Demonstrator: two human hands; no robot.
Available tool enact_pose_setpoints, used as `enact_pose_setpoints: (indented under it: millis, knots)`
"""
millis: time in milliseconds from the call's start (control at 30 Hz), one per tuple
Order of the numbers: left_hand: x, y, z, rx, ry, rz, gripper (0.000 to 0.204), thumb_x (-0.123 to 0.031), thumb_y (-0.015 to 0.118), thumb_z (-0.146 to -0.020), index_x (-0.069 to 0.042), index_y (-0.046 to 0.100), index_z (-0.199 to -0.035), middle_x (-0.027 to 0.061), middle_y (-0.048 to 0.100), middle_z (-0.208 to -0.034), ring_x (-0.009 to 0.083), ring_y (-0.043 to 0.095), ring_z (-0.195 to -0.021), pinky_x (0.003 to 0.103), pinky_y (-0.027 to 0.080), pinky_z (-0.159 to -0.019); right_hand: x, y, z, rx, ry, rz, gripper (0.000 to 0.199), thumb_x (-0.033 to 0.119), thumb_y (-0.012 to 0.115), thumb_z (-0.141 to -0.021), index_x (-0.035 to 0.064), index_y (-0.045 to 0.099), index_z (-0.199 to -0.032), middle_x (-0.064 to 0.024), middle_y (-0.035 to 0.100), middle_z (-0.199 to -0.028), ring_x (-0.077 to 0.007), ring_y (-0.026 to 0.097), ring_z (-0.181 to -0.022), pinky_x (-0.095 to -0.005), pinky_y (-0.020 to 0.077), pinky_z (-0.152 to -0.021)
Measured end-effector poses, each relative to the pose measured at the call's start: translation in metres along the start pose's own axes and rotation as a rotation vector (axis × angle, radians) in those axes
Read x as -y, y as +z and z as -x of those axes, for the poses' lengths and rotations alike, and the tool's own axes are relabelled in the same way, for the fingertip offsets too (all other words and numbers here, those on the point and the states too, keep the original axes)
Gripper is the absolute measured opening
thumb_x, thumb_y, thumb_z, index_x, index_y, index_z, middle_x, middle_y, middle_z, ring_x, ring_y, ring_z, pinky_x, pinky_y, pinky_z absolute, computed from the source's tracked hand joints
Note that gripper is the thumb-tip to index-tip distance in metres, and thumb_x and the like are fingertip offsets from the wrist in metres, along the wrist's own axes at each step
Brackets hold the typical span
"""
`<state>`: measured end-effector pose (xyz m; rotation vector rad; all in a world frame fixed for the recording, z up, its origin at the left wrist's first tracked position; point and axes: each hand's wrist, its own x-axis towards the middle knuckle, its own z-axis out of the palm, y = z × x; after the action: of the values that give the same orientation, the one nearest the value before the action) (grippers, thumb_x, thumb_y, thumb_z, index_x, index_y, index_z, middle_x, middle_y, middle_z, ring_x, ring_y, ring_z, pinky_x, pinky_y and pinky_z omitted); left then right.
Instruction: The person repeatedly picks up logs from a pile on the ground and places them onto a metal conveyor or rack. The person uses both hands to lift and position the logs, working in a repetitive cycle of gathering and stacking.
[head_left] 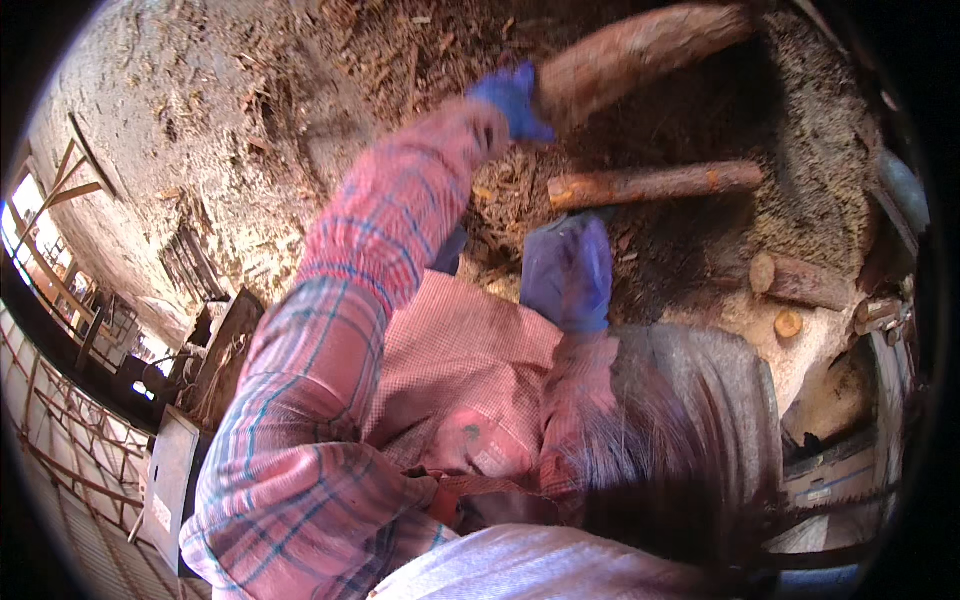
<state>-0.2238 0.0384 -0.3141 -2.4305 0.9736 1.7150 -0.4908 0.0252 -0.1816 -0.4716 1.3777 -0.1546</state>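
My left hand (514,102), in a blue glove, grips the near end of a thick, rough-barked log (645,60). The log slants up to the right and is somewhat blurred; a dark shadow lies beneath it. A thinner log (660,185) lies below it, roughly level across the view. Just under that log's left end is what looks like my right hand (592,268) in a blue-purple glove, close to my body. Its fingers are not distinguishable, and whether it touches the thinner log is unclear.
Bark scraps and wood chips (350,50) litter the dirt ground. To the right, a short log (800,280) and a small round wood piece (788,323) lie on pale sawdust. A grey metal box (175,485) stands at the lower left.
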Motion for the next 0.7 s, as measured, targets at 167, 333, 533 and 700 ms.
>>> enact_pose_setpoints:
  millis: [167,333,533,700]
  knots:
    - [-0.046,0.034,0.096,0.073,-0.156,0.217,0.099,-0.054,0.079,-0.057,0.002,0.038,-0.129,0.0233,0.057,-0.119,0.0376,0.056,-0.111,0.041,0.047,-0.094,0.009,0.011,-0.138,-0.024,0.018,0.024,0.066,0.051,0.054,-0.088,0.0034,0.045,-0.133,-0.0104,0.053,-0.130,-0.0278,0.050,-0.118,-0.0375,0.0395,-0.100]
    - [-0.050,0.052,0.130,0.041,-0.161,0.201,0.094,-0.053,0.079,-0.057,0.002,0.042,-0.124,0.0231,0.060,-0.113,0.0378,0.059,-0.105,0.040,0.048,-0.092,-0.002,0.034,-0.117,0.069,0.133,-0.016,0.077,0.057,0.061,-0.082,0.0002,0.047,-0.131,-0.0093,0.056,-0.125,-0.0255,0.057,-0.108,-0.0392,0.0465,-0.094]
    - [0.016,0.090,0.185,0.187,0.310,1.466,0.066,-0.027,0.077,-0.077,-0.002,0.046,-0.130,0.0071,0.059,-0.118,0.0178,0.058,-0.105,0.034,0.047,-0.091,-0.007,0.048,-0.018,0.086,0.091,0.225,0.064,0.036,0.074,-0.079,0.0041,0.050,-0.129,-0.0057,0.058,-0.115,-0.0203,0.057,-0.099,-0.0351,0.0484,-0.090]
    - [0.008,0.035,0.316,0.059,0.387,0.991,0.057,-0.031,0.062,-0.088,-0.002,0.044,-0.133,0.0098,0.057,-0.122,0.0184,0.053,-0.111,0.033,0.040,-0.099,0.040,0.102,0.096,0.330,0.405,0.074,0.075,0.045,0.076,-0.072,-0.0003,0.050,-0.126,-0.0119,0.062,-0.110,-0.0243,0.060,-0.097,-0.0344,0.0512,-0.083]
